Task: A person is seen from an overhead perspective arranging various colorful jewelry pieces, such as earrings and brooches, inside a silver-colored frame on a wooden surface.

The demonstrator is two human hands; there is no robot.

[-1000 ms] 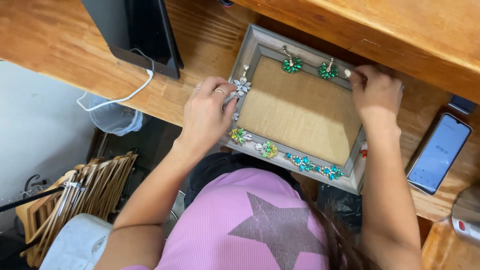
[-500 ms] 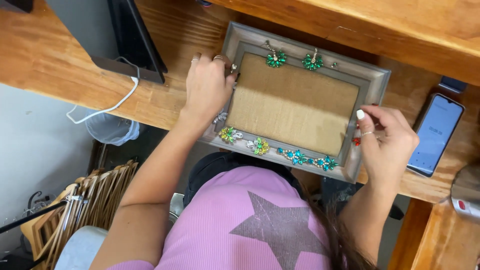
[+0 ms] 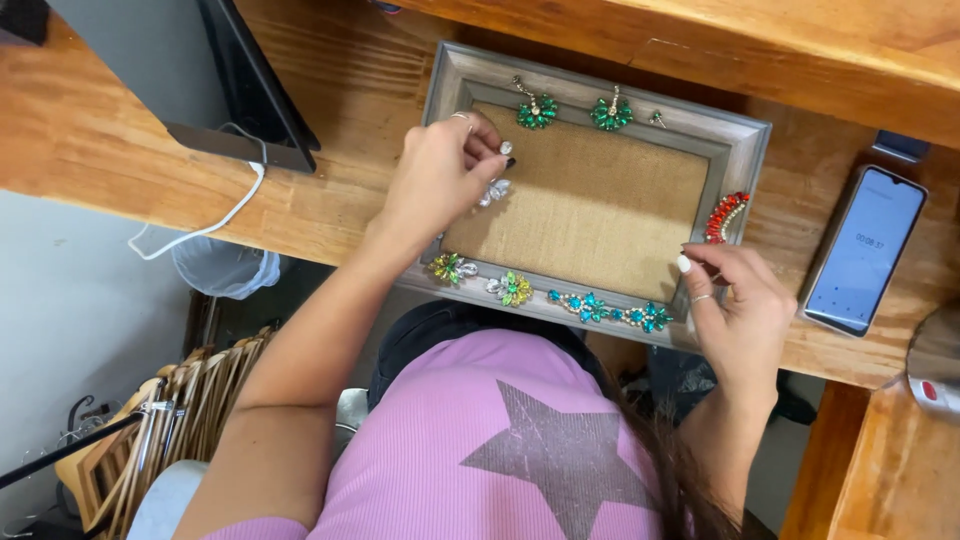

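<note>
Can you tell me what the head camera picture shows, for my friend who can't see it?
A person's left hand pinches a clear jewel piece at the left edge of a grey picture frame with burlap inside. The right hand touches the frame's lower right corner, near a red jewel piece and a phone.

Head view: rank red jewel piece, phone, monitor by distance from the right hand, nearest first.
From the right hand:
1. Red jewel piece, on the frame's right rail just above the fingers.
2. Phone, on the table to the hand's right, past the frame.
3. Monitor, far left at the table's other end, beyond the left hand.
</note>
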